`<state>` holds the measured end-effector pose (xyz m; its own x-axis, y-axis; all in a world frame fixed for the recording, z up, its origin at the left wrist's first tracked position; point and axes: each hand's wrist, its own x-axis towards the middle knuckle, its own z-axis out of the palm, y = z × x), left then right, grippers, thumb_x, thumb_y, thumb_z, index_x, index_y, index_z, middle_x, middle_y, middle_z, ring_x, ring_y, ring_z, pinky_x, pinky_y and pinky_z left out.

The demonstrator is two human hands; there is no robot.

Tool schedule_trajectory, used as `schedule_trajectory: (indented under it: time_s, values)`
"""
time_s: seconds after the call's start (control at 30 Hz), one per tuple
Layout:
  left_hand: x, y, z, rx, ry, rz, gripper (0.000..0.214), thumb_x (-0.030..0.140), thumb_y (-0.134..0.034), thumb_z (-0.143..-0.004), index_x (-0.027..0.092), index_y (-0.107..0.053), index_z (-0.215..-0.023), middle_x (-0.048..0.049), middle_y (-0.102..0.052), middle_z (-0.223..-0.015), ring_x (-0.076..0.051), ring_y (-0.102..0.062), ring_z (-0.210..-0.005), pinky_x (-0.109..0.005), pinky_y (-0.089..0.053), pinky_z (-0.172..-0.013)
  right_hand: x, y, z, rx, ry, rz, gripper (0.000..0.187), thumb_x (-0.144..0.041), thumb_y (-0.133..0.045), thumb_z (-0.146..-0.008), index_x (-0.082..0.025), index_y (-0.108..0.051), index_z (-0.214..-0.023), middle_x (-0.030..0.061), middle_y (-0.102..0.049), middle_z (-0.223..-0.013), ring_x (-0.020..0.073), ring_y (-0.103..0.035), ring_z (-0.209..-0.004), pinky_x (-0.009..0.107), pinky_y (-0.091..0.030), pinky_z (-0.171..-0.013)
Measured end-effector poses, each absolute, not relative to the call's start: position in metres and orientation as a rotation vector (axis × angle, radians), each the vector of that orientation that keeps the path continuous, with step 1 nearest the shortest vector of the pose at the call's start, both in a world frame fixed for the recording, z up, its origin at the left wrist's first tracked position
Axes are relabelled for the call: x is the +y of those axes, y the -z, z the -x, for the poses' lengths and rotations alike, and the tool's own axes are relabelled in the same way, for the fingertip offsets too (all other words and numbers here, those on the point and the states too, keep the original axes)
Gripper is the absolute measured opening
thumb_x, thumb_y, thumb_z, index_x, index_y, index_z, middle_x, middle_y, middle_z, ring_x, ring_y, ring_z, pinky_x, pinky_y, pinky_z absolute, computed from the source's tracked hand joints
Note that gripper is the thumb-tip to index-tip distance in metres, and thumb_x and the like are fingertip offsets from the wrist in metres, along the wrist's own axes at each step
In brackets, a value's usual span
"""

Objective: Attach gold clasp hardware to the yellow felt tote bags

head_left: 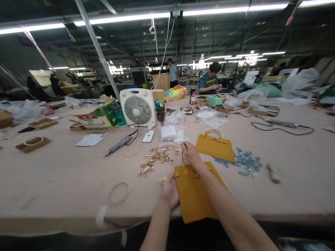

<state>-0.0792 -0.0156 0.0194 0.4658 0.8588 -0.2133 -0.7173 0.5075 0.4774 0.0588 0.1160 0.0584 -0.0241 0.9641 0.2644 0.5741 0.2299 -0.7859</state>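
Note:
A mustard-yellow handbag panel [195, 195] is tilted over the table's front edge. My left hand [170, 191] is closed on its left side, with a gold-coloured metal fitting [162, 180] at the fingertips. My right hand [192, 154] is closed at the top of the panel's strap handle [184, 164], covering part of it. A small dark tip shows at those fingers, too small to name. Behind lies a second mustard-yellow panel [216, 147] with its handle upward. Loose gold-coloured fittings [157, 157] are heaped left of my right hand.
Flat silvery metal pieces [247, 162] lie right of the panels. A white fan [137, 107], a phone [148, 136] and a corded pen-shaped tool [117, 145] are further left. A tape ring [118, 193] lies near the front. A co-worker [209, 80] sits across the table.

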Motion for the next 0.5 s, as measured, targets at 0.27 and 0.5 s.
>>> schedule_trajectory:
  time_s: [0.27, 0.5]
  values:
    - [-0.020, -0.027, 0.082, 0.464, -1.139, -0.370, 0.049, 0.052, -0.062, -0.087, 0.013, -0.071, -0.114, -0.0158, -0.078, -0.111, -0.037, -0.072, -0.110, -0.054, -0.052, -0.103, 0.016, -0.065, -0.067, -1.295, -1.144, 1.069, 0.055, -0.067, -0.053, -0.098, -0.017, -0.070, -0.112, 0.0066, -0.070, -0.094, 0.0179, -0.068, -0.076, 0.028, -0.057, -0.067]
    - [-0.025, -0.023, 0.080, 0.436, -1.193, -0.366, 0.046, 0.052, -0.064, -0.090, 0.012, -0.072, -0.111, -0.0135, -0.077, -0.099, -0.030, -0.072, -0.093, -0.046, -0.055, -0.092, -0.023, -0.018, -0.051, -1.398, -0.835, 1.192, 0.043, -0.058, -0.057, -0.100, -0.020, -0.074, -0.091, 0.0036, -0.065, -0.081, 0.0175, -0.064, -0.068, 0.030, -0.057, -0.065]
